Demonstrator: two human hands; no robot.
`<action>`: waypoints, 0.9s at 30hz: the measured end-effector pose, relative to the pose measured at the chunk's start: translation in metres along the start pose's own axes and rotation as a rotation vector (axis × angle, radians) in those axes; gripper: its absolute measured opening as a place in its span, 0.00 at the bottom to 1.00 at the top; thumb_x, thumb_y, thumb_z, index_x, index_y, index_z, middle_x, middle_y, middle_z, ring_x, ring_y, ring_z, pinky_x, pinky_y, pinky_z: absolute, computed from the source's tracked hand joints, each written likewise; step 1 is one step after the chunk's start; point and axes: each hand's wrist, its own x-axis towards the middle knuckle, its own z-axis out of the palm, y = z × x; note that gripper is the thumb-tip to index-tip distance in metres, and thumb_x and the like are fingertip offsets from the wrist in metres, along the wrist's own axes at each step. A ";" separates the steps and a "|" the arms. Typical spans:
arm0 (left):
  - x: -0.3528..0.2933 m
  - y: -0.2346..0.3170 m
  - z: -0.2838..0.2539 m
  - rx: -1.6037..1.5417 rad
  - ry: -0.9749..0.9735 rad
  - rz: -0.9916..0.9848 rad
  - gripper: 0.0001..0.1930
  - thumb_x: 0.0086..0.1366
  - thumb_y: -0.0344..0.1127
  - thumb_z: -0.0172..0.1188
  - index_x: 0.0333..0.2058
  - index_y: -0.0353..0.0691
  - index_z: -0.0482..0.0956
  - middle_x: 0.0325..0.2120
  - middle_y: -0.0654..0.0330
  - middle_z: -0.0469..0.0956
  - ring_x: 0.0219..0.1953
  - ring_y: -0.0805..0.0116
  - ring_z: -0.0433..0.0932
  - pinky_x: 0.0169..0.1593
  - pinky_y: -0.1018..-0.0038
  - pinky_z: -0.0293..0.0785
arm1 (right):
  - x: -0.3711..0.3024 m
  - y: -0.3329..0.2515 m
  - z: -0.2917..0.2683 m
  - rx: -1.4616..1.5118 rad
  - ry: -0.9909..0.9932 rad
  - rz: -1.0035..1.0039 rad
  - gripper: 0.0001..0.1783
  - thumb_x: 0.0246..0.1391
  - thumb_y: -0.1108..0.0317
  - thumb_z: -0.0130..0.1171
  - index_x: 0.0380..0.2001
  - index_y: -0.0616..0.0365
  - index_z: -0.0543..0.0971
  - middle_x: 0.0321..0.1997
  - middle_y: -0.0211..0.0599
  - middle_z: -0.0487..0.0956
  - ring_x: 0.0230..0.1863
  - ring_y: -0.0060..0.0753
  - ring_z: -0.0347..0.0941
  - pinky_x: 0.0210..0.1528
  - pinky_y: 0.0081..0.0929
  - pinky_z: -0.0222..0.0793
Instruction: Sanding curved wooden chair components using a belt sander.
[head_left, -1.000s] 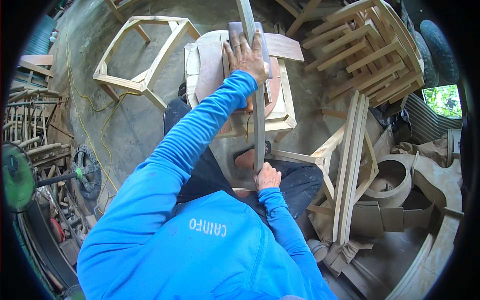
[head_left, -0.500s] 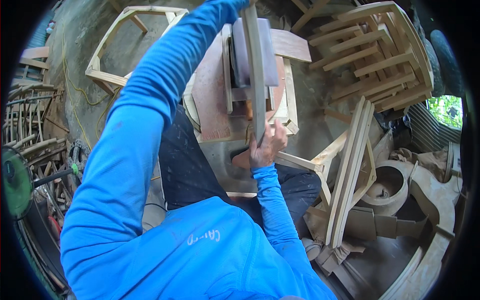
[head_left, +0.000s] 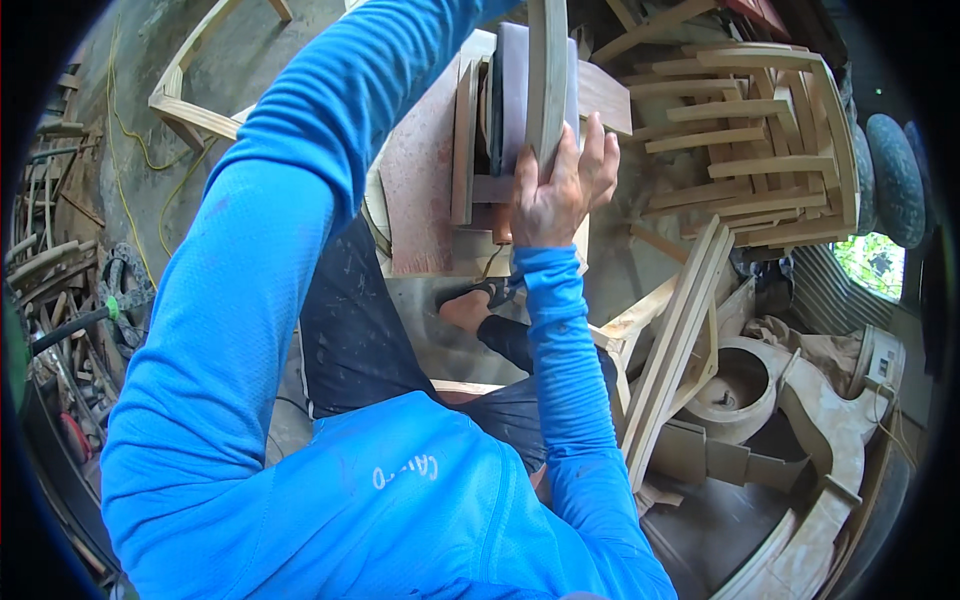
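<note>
one right hand point(head_left: 558, 205) grips the near end of one long pale wooden bar point(head_left: 547, 80) between thumb and fingers; the left hand is out of view, grip undeterminable. the bar extends over one lavender-grey rectangular slab point(head_left: 512, 90); beyond stand one angular pale wooden frame point(head_left: 195, 116), left, and one stack of pale wooden frames point(head_left: 770, 166), right.

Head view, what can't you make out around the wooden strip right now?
In the head view:
- Left hand: past the top edge; only its blue sleeve shows.
- Wooden strip: far end cut off by the top edge; near end covered by the right hand.
- Lavender block: its middle is hidden behind the strip.
</note>
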 end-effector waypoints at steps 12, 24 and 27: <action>-0.014 0.080 0.000 0.371 0.042 -0.302 0.32 0.68 0.56 0.54 0.66 0.49 0.65 0.58 0.48 0.76 0.64 0.51 0.74 0.65 0.62 0.71 | 0.021 0.004 0.003 -0.042 0.122 -0.037 0.30 0.51 0.57 0.68 0.56 0.60 0.78 0.69 0.47 0.68 0.73 0.57 0.55 0.74 0.60 0.43; -0.218 -0.061 0.020 0.428 0.082 0.250 0.48 0.59 0.42 0.58 0.72 0.26 0.46 0.73 0.41 0.57 0.80 0.47 0.33 0.76 0.40 0.24 | -0.255 0.035 -0.068 -0.004 -0.203 0.201 0.34 0.55 0.55 0.69 0.62 0.58 0.74 0.53 0.47 0.75 0.53 0.52 0.70 0.55 0.48 0.60; -0.234 -0.077 0.022 0.443 0.122 0.258 0.48 0.59 0.42 0.59 0.72 0.27 0.45 0.73 0.41 0.55 0.80 0.48 0.32 0.76 0.41 0.25 | -0.275 0.034 -0.086 0.103 -0.163 0.166 0.35 0.54 0.56 0.70 0.63 0.54 0.74 0.46 0.43 0.75 0.49 0.50 0.70 0.54 0.45 0.60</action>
